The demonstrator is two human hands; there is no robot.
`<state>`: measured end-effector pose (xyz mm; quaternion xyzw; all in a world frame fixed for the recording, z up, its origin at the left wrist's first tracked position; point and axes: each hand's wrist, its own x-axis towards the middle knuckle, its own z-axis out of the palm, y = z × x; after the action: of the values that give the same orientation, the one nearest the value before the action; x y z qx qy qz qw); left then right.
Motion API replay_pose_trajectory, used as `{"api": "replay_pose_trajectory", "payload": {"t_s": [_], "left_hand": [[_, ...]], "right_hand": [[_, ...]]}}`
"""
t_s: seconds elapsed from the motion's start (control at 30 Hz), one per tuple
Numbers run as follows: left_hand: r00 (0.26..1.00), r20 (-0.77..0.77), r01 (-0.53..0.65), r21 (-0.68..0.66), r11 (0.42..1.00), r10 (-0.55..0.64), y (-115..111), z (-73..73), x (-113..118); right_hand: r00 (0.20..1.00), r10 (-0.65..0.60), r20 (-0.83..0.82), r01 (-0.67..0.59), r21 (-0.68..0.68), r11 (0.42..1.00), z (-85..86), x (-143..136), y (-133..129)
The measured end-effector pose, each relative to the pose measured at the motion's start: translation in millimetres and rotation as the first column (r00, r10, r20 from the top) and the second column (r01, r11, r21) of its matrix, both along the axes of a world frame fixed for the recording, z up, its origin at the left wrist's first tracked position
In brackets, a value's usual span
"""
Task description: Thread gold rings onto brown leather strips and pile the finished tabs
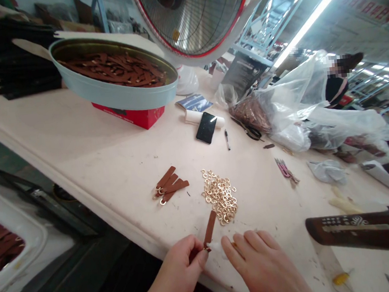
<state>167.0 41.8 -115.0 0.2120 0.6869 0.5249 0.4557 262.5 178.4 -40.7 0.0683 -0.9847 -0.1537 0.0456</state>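
Observation:
Between its thumb and fingers, my left hand [184, 268] pinches a brown strip [209, 227] at its lower end, near the table's front edge. A small bit of metal shows at the pinch. To the right, my right hand [260, 261] rests low over the table, its fingers bent around something whitish and partly hidden. A heap of gold D-shaped rings [222, 196] lies just beyond both hands. Left of the heap, several brown strips with rings [170, 185] form a loose pile.
A pale blue oval tin [117, 91] full of brown strips stands on a red box [147, 117]. Behind are a phone [206, 127], a pen [227, 139], black scissors [250, 130] and a fan [196, 17]. Pink snips [282, 168] and a dark brown machine arm [354, 231] are at right.

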Motion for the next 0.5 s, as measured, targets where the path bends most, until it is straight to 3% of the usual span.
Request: {"api": "replay_pose_trajectory", "payload": {"t_s": [0.1,0.17,0.23,0.27,0.33,0.37,0.43,0.5], "left_hand": [[0.999,0.038,-0.011,0.023,1.0,0.01,0,-3.1,0],[0.997,0.067,-0.027,0.04,0.999,0.024,-1,-4.7,0],[0.993,0.108,-0.045,0.054,0.998,0.039,-2,-4.8,1],[0.99,0.135,-0.056,0.057,0.997,0.048,-3,-4.1,1],[0.977,0.201,-0.084,0.063,0.995,0.07,-4,-1.3,2],[0.969,0.231,-0.104,0.064,0.993,0.086,-4,0.8,3],[0.953,0.281,-0.141,0.069,0.988,0.116,-4,6.3,7],[0.942,0.309,-0.162,0.073,0.984,0.132,-4,13.3,12]], "right_hand": [[0.999,-0.05,-0.001,0.05,-0.069,0.996,-2.8,4,3],[0.991,-0.134,-0.011,0.129,-0.185,0.974,-6.9,12,7],[0.967,-0.255,-0.016,0.233,-0.358,0.904,-15.9,25,14],[0.937,-0.348,-0.022,0.303,-0.445,0.843,-22.9,34,18],[0.8,-0.599,-0.035,0.463,-0.599,0.653,-41.7,52,26],[0.686,-0.727,-0.01,0.538,-0.666,0.517,-52.9,61,30],[0.483,-0.874,0.057,0.56,-0.788,0.258,-75.8,75,37],[0.348,-0.926,0.145,0.53,-0.846,0.067,-95.0,84,40]]}}
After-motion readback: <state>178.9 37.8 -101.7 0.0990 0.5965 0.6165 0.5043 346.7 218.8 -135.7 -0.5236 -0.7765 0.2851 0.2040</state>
